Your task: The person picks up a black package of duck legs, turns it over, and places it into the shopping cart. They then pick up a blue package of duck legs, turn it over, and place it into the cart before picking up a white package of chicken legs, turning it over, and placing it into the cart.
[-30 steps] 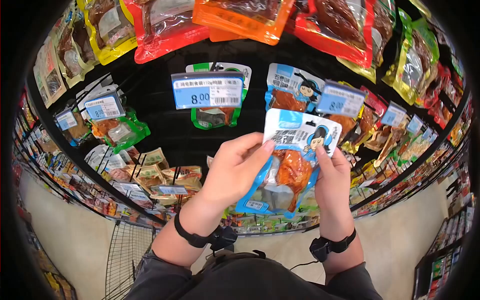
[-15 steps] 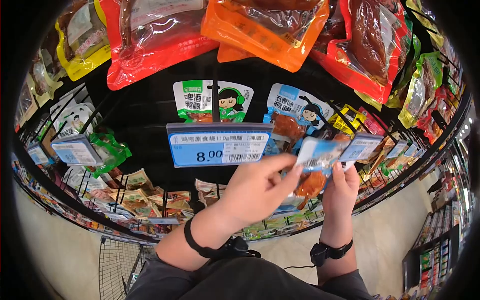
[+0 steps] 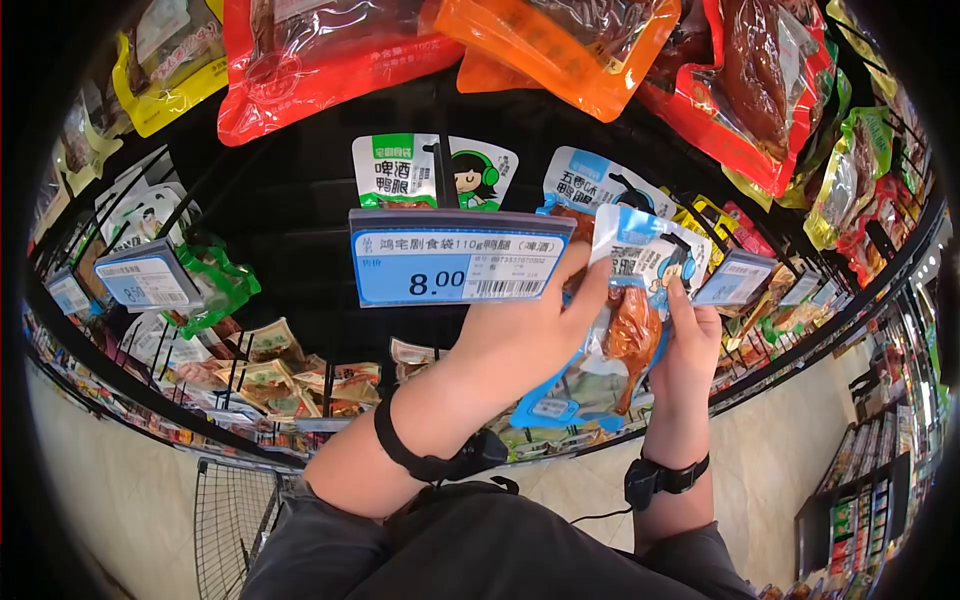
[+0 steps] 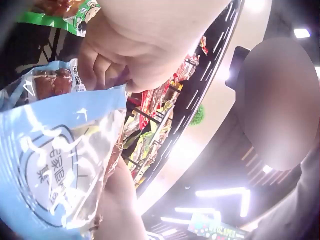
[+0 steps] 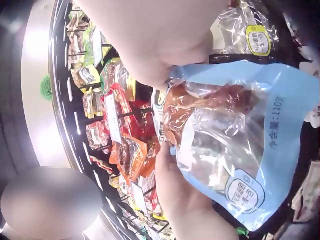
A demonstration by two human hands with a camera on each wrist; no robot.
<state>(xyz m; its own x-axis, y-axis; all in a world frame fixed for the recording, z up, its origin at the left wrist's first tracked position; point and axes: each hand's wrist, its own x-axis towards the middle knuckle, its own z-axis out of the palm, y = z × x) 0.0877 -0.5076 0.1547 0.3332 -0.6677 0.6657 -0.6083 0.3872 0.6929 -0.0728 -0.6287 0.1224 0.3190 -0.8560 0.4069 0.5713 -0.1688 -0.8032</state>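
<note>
A blue-and-white vacuum bag with a browned duck leg [image 3: 632, 335] is held up by both hands in front of the rack. My left hand [image 3: 535, 325] pinches its upper left edge, partly hidden behind a price tag. On the opposite edge, my right hand [image 3: 690, 345] pinches it with the thumb over the front. The bag's clear window and blue border [image 5: 280, 125] fill much of the right wrist view; its blue lower part [image 4: 15, 165] is close in the left wrist view. Right behind it hangs a matching blue bag [image 3: 580, 180].
An 8.00 price tag [image 3: 455, 258] juts out before a green-and-white bag [image 3: 395, 170]. Large red [image 3: 340, 75] and orange bags [image 3: 570, 50] hang above. More snack bags [image 3: 265, 375] line the lower rack. A wire cart [image 3: 230, 520] stands at lower left.
The duck leg bag has moved right, close to the matching bag. Its top was tipped and blurred half a second ago; now its front shows again. Both hands keep their hold on it.
</note>
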